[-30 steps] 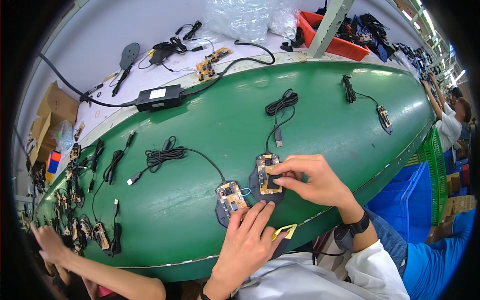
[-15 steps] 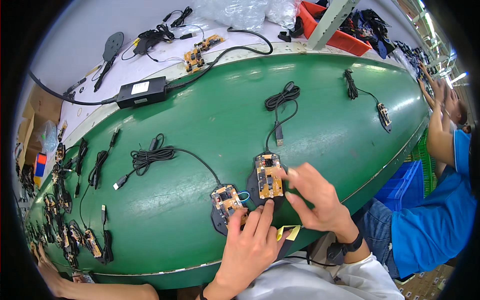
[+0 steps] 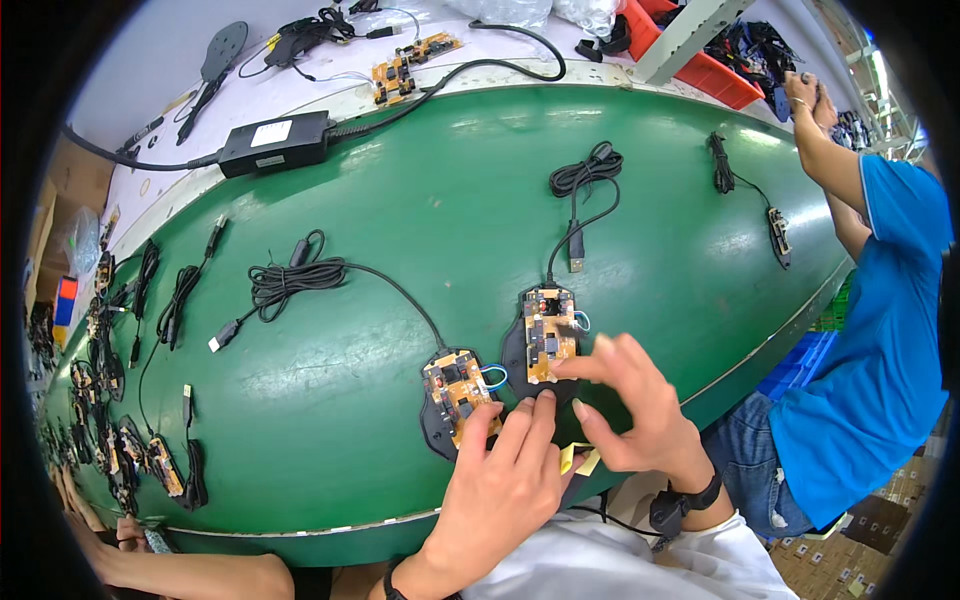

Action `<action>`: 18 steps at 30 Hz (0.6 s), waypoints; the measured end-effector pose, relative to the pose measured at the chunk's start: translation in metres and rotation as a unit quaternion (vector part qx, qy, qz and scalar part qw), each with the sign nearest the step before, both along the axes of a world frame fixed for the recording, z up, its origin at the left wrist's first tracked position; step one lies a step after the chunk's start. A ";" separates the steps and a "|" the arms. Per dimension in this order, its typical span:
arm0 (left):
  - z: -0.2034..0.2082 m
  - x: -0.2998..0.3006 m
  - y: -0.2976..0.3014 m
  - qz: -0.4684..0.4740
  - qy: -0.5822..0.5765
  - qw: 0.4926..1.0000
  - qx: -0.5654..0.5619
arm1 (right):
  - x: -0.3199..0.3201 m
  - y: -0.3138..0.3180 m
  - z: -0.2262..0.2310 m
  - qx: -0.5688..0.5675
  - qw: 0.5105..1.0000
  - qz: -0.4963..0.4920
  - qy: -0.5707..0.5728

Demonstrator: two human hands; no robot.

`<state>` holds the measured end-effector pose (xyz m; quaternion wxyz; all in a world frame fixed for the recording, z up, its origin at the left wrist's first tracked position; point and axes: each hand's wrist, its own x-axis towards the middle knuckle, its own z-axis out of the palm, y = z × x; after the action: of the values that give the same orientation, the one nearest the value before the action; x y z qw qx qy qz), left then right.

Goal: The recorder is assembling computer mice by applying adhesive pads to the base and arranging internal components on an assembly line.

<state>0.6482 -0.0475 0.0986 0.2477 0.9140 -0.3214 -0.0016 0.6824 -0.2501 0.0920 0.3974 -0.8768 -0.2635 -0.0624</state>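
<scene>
My left hand point(image 3: 505, 470) rests with its fingertips at the near ends of two opened computer mice on the green surface. Its outer finger touches the left mouse's tan circuit board point(image 3: 460, 390); the other fingertips press the black base point(image 3: 515, 355) of the right mouse. A folded yellow paper piece point(image 3: 580, 460) sticks out at its thumb side, apparently held there; the thumb tip is hidden. My right hand point(image 3: 640, 410) has thumb and index finger apart. The index fingertip is at the lower right edge of the right mouse's circuit board point(image 3: 540, 330), beside a blue-white wire loop point(image 3: 582, 321).
Coiled cables point(image 3: 290, 285) with plugs lead from both mice. Many more mouse parts point(image 3: 110, 430) crowd the left end, near another person's arm point(image 3: 200, 570). A black power adapter point(image 3: 275, 143) lies at the far edge. A co-worker in a blue shirt point(image 3: 860, 350) stands at right.
The view has shifted slightly. My right index finger has come down from mid-board to its lower edge. The co-worker at right has swung nearer, arms raised toward the far shelf.
</scene>
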 end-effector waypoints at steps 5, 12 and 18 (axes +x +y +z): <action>0.006 0.003 -0.002 -0.013 0.005 1.000 -0.003 | 0.024 -0.011 0.011 0.164 0.979 -0.099 0.077; 0.009 0.008 -0.003 -0.020 0.023 0.999 -0.024 | 0.040 -0.011 0.013 0.086 0.978 -0.029 0.190; 0.007 0.011 -0.002 -0.024 0.022 0.999 -0.028 | 0.043 -0.009 0.005 0.084 0.980 -0.003 0.179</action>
<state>0.6594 -0.0491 0.1056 0.2800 0.8984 -0.3378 -0.0188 0.7256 -0.2591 0.0972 0.5098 -0.8382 -0.1797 0.0724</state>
